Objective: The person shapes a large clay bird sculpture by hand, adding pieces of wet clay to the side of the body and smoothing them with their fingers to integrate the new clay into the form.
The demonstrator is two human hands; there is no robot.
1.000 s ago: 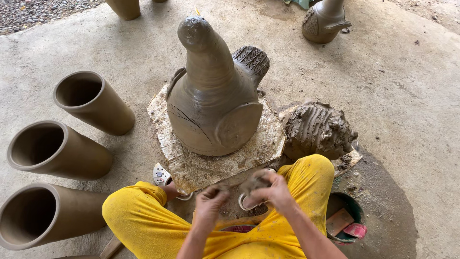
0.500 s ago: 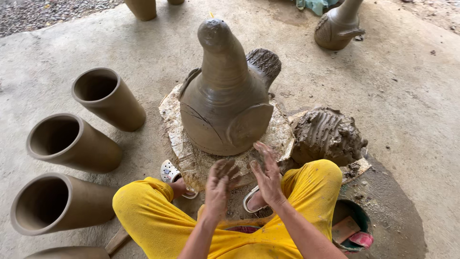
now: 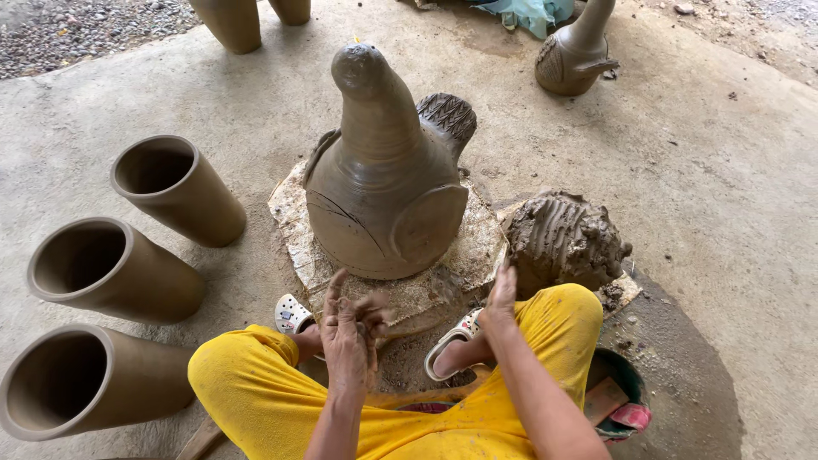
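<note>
Just ahead of left hand [image 3: 348,334]: clay bird figure [image 3: 383,183].

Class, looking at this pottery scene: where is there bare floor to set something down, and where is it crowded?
Bare concrete floor lies right of the grey-brown bird-shaped clay sculpture, between the lump of wet clay and the smaller clay bird. Another patch lies behind the three open clay cylinders. It is crowded by the left hand and right hand.
</note>
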